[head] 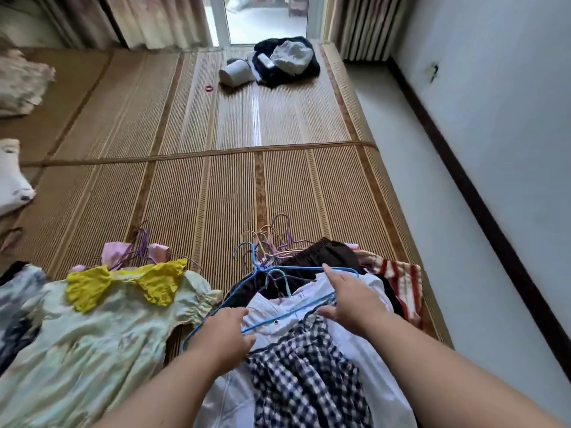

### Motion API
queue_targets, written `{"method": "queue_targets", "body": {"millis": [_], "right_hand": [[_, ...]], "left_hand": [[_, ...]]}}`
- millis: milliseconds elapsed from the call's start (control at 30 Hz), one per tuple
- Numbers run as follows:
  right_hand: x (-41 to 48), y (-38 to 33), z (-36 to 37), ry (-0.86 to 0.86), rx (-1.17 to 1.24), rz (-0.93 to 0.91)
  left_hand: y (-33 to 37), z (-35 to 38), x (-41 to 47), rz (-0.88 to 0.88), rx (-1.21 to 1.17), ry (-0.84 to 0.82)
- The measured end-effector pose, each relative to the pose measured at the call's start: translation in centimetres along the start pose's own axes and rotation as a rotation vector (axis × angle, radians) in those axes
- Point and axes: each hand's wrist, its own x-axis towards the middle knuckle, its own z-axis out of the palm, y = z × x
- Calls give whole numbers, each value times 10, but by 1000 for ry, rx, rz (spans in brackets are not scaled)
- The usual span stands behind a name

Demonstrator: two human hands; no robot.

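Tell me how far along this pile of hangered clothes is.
Done: one pale dress lies spread to the left. In hand: the left hand grips the blue hanger in the white shirt; the right hand presses the shirt. Left: the dark garment and striped garment underneath, with a bunch of hanger hooks sticking out.

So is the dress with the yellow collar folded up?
No, spread out. The dress lies flat on the mat, collar and one sleeve laid open.
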Motion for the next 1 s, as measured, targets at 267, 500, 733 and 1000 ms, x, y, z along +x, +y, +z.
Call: {"method": "queue_targets", "body": {"millis": [267,500,733,1000], "right_hand": [[75,8,30,47,-63,85],[46,15,12,253,-6,24],[-44,-3,-61,251,289,-87],[-136,-23,-116,331,428,-178]], "left_hand": [[-35,38,55,-129,-60,113],[-29,29,46,-113,-101,22],[-10,-24,-28,-60,-158,300],[-10,-75,-132,-72,-211,439]]}}
